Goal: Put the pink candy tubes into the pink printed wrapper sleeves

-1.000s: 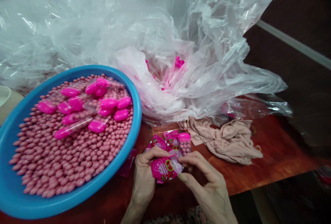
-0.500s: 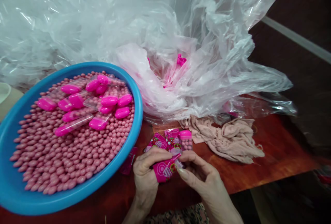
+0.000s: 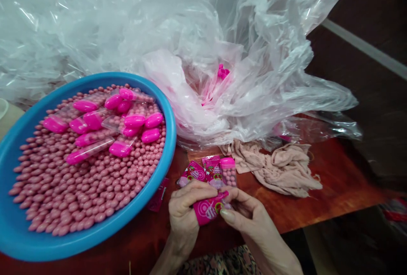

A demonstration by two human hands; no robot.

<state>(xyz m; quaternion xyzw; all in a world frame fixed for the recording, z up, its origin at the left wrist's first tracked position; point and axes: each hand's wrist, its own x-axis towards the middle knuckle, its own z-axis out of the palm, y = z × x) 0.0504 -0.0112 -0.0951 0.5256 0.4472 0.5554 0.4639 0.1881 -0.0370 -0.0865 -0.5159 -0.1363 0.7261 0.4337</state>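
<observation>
While the left hand (image 3: 184, 209) wraps its curled fingers round one side of a pink packet (image 3: 205, 212), the right hand (image 3: 254, 220) closes thumb and forefinger in a narrow pinch at the packet's other end, where a bit of clear film shows. The split looks deliberate: the left probably steadies the body so that the right can work at the small end with its fingertips. The packet is held low, near the table's front edge and close to the person, which likely gives both wrists an easy angle.

Just beyond the hands, on the table (image 3: 343, 190), two printed sachets (image 3: 212, 168) lie side by side with a capped tube (image 3: 228, 173) next to them, near enough, it seems, to be reached without stretching. Another wrapper (image 3: 158, 196) lies beside the basin (image 3: 172, 139), partly under its rim. That basin stands to the left, its high wall presumably stopping the round pink balls (image 3: 79, 190) from rolling off; more filled tubes (image 3: 89, 151) rest on top of them. Toward the far side, a crumpled plastic bag (image 3: 260, 97) gapes around pink pieces (image 3: 222, 71), and a bunched cloth (image 3: 280, 167) lies before it, right of the capped tube.
</observation>
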